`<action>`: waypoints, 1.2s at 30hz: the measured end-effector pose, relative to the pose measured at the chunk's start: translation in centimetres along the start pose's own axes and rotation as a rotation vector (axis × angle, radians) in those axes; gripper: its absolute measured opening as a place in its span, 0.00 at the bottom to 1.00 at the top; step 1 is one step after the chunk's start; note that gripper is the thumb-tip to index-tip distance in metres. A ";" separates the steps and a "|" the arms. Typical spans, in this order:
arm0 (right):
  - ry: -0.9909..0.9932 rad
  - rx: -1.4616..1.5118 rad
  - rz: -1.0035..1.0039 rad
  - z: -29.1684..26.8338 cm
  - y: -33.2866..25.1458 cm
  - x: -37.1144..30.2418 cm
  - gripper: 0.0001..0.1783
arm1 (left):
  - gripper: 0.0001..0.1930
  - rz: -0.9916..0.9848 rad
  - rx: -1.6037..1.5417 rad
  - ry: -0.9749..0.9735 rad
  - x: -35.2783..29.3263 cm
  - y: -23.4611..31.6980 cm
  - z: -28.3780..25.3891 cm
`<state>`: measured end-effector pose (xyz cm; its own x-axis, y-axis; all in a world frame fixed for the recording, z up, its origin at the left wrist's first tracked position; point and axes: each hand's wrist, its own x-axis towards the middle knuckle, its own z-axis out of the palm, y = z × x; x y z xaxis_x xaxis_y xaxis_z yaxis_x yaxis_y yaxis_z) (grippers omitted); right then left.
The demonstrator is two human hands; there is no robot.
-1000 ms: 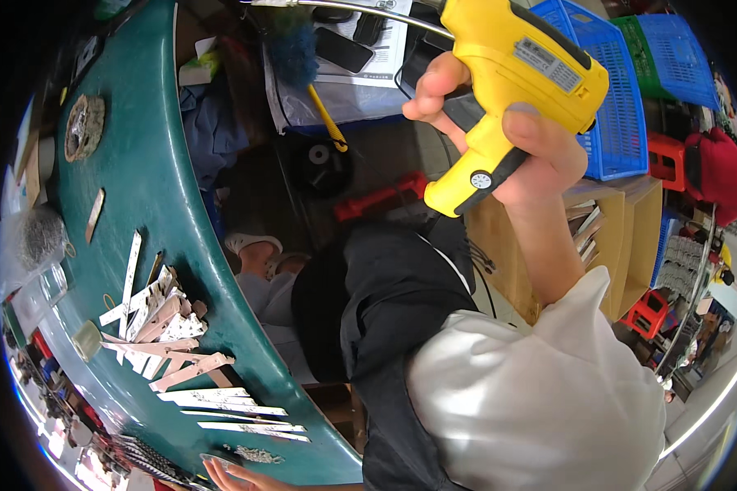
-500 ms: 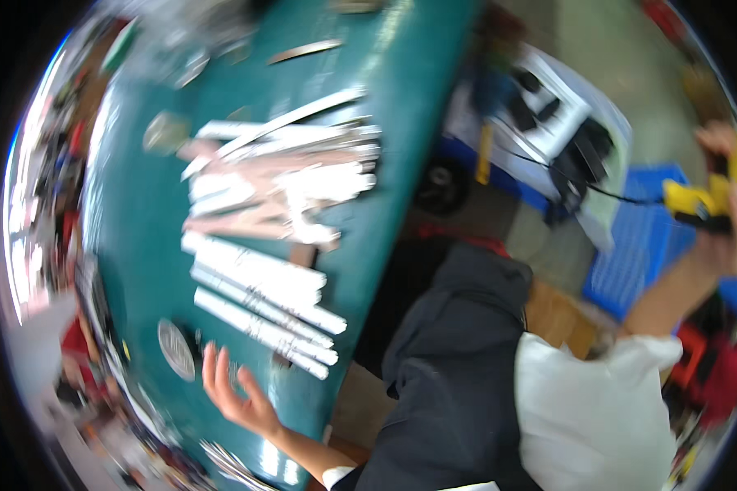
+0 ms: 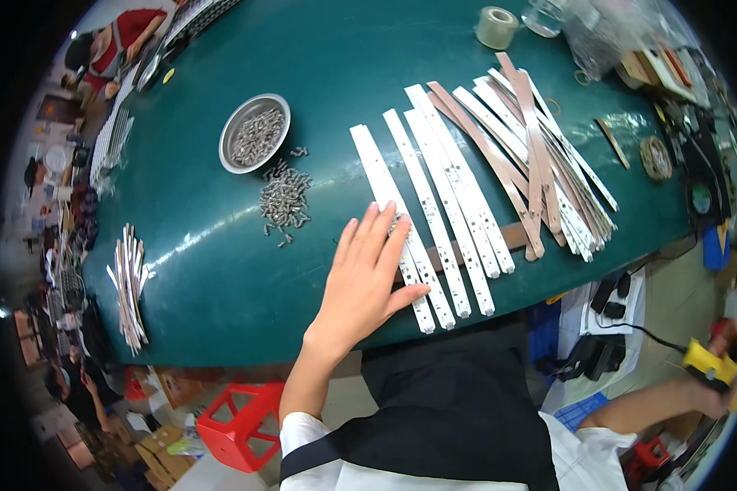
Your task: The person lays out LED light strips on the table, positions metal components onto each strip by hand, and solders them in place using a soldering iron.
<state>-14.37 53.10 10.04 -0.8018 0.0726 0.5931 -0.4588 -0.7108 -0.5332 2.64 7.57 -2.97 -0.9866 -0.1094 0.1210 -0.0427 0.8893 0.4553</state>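
Since half a second ago, the left hand (image 3: pixel 367 282) has moved from the near edge of the green tabletop (image 3: pixel 221 270) onto the white strips (image 3: pixel 434 221), and the right hand (image 3: pixel 725 360) has dropped low to the person's right side, off the tabletop, with the yellow power tool (image 3: pixel 712 368) in it. That right grip is wrapped closed around the tool's handle at the picture's rim. The left hand lies flat, fingers spread and straight, fingertips resting on the nearest white strip; it pinches nothing. These strips lie side by side, long axes running from the near edge away toward the far left. Beyond them is a fanned pile of brown and white strips (image 3: pixel 532 155). To the left sit loose screws (image 3: pixel 285 200), then a metal bowl (image 3: pixel 254 135) of screws; farthest, a tape roll (image 3: pixel 497 27).
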 end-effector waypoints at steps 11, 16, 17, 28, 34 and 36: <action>0.149 0.392 0.730 8.3 21.0 -11.4 0.40 | 0.39 0.167 0.062 -0.298 2.5 -0.6 1.3; 0.156 0.445 0.867 9.3 23.7 -13.8 0.37 | 0.37 0.248 0.061 -0.130 3.8 0.0 1.6; 0.163 0.424 0.857 9.2 23.7 -14.2 0.38 | 0.36 0.281 0.048 -0.111 4.3 0.2 1.9; 0.167 0.286 0.783 9.2 21.4 -15.1 0.46 | 0.33 0.369 -0.034 -0.152 7.2 0.4 4.9; 0.031 0.258 0.766 8.6 20.9 -13.6 0.39 | 0.33 0.286 -0.124 -0.117 6.8 0.8 4.1; 0.024 0.232 0.766 8.6 20.6 -13.7 0.39 | 0.34 0.256 -0.062 -0.055 6.7 1.0 3.7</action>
<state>-9.58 31.47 -3.86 -0.8708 -0.4816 0.0987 0.3118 -0.6964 -0.6464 -4.57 9.32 -4.98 -0.9712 0.1411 0.1919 0.2171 0.8558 0.4695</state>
